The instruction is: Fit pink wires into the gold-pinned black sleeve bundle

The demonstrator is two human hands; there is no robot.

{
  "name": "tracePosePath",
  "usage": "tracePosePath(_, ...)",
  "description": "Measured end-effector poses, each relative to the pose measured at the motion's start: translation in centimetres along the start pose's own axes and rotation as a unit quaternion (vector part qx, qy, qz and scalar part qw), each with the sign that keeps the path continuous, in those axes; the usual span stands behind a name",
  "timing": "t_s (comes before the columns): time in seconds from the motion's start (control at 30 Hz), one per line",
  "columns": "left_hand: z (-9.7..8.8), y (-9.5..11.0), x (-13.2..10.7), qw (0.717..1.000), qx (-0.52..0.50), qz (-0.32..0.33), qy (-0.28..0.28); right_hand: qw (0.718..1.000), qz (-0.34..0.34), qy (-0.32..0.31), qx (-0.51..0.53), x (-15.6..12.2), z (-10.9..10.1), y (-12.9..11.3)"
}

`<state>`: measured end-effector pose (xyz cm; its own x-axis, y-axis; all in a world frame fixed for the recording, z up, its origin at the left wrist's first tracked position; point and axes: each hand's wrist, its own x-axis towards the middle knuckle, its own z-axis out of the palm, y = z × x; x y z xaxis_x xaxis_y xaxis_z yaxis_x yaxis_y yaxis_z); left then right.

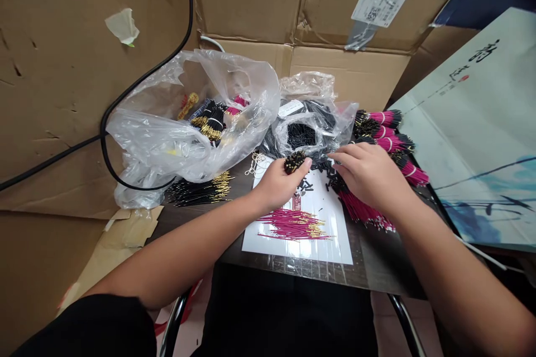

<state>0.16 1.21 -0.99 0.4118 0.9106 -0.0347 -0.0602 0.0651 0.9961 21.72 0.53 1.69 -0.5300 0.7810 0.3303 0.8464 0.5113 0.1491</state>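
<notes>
My left hand (278, 183) is wrapped round a bundle of thin black leads (294, 162), whose gold-and-dark ends point up at the thumb. Just right of it, my right hand (364, 170) reaches leftward with bent fingers, the tips close together; anything between them is too small to make out. Short black tubes (307, 185) lie scattered below the hands. More fill an opened clear plastic bag (300, 135) behind them. Magenta wires with gold tips (295, 225) are spread on a white sheet (335, 251) in front of me.
At left, a large clear bag (163, 139) holds tied wire bundles (213, 121); black gold-tipped wires (199, 188) lie below it. Tied magenta-and-black bundles (391, 142) are stacked at right. A black cable (104, 139) hangs at left. Cardboard (251, 0) walls the dark table (377, 256).
</notes>
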Motion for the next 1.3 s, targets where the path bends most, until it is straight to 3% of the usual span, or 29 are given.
tracePosePath(0.07, -0.2, -0.2, 0.2, 0.999, 0.044, 0.017, 0.019, 0.995, -0.011, -0.092, -0.039, 0.5, 0.3, 0.3)
tracePosePath(0.17, -0.2, -0.2, 0.3, 0.992, 0.109, 0.050, 0.034, 0.990, 0.014, -0.120, -0.068, 1.2, 1.2, -0.4)
tracePosePath(0.33, -0.2, 0.0, 0.2, 0.981, 0.163, 0.096, 0.038, 0.991, 0.042, -0.093, -0.090, 1.7, 2.5, -1.6)
tracePosePath(0.53, 0.2, -0.5, 0.2, 0.965, 0.223, 0.139, -0.003, 0.993, 0.022, -0.068, -0.091, 1.3, 3.3, -2.4)
tracePosePath(0.7, 0.0, -0.9, 0.0, 0.911, 0.364, 0.190, -0.046, 0.996, 0.005, -0.046, -0.081, 0.6, 3.2, -2.8)
tracePosePath(0.8, -0.3, -0.8, 0.1, 0.884, 0.429, 0.177, -0.047, 0.997, 0.004, -0.025, -0.068, 0.0, 2.5, -3.0)
tracePosePath(1.03, -0.2, 0.2, -0.3, 0.866, 0.459, 0.160, -0.118, 0.995, -0.035, 0.095, -0.003, -2.0, 1.5, -4.1)
tracePosePath(1.17, -0.1, 0.3, -0.4, 0.864, 0.467, 0.146, -0.122, 0.992, -0.032, 0.110, 0.047, -2.7, 1.6, -4.1)
tracePosePath(1.3, -0.1, 0.1, -0.4, 0.846, 0.479, 0.159, -0.173, 0.990, -0.021, 0.113, 0.080, -3.2, 1.7, -4.0)
